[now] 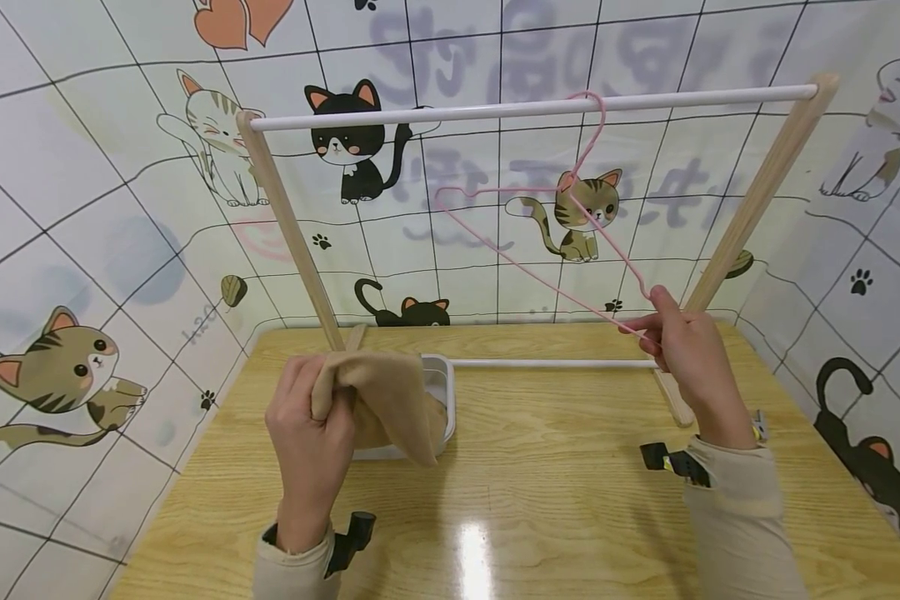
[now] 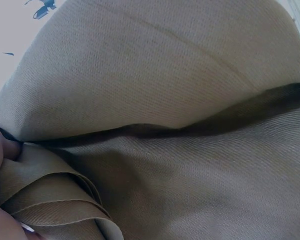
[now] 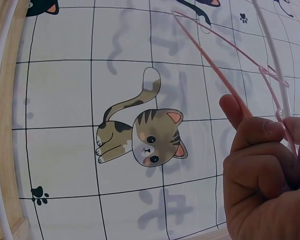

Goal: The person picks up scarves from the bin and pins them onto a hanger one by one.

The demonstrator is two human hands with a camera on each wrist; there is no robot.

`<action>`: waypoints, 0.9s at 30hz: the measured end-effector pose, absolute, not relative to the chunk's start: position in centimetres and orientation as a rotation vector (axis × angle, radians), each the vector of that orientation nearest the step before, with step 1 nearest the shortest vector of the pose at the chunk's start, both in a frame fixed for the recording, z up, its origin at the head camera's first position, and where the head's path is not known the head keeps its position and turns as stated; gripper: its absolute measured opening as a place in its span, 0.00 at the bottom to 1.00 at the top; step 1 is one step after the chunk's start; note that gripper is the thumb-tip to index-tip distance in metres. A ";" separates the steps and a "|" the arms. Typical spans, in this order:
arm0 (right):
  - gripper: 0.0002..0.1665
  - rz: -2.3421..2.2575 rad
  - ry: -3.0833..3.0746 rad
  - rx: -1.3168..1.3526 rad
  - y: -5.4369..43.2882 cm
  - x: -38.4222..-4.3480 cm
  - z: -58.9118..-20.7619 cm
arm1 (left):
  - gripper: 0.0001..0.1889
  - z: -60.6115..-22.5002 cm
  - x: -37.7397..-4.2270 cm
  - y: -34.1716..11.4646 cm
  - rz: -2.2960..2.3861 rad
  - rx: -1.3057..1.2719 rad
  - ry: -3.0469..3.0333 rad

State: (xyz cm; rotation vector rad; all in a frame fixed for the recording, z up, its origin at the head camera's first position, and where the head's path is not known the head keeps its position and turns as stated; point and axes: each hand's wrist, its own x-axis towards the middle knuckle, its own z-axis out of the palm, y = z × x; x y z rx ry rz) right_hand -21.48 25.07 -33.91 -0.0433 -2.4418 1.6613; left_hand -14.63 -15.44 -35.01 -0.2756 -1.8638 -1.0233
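Note:
A pink hanger hooks over the white rail of a wooden-sided rack in the head view. My right hand pinches its right corner between thumb and fingers, and the hanger tilts down toward that hand. In the right wrist view, curled fingers hold the same pink wire. On the left, my left hand grips a tan cloth by its upper edge, and the cloth drapes to the right. Layered folds of the cloth fill the left wrist view, with the fingertips at its left edge.
A white plastic bin stands on the wooden table behind the draped cloth, with tan fabric in it. The rack's wooden posts and low white bar frame the back. A cat-patterned tiled backdrop surrounds the table.

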 end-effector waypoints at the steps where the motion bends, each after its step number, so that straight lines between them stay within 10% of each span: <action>1: 0.48 1.664 -2.438 -0.041 25.0 -21.4 -33.9 | 0.12 -35.0 -14.6 -15.4 -1.023 -0.276 -1.863; 27: 0.45 1.710 -2.424 0.028 24.8 -20.5 -33.4 | 0.10 -34.9 -14.5 -15.4 -1.012 -0.284 -1.848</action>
